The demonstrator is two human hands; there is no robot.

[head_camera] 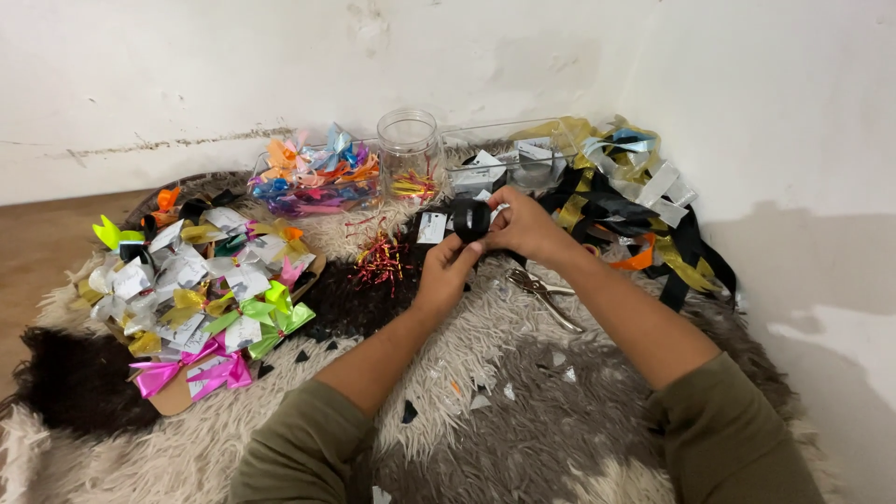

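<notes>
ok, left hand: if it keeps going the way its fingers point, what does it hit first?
The left hand points up and away, already touching the black ribbon bow held with the right hand. Past that, probably the clear plastic box by the wall, though depth is unclear.

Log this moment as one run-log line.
left hand: pinching black ribbon bow | right hand: pinching same bow | pliers: on rug, unused

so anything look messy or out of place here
Yes: small black and white ribbon scraps lie scattered over the shaggy rug below the hands, and red-gold twist ties are spilled loose beside the jar. Both hands hold a black bow.
</notes>
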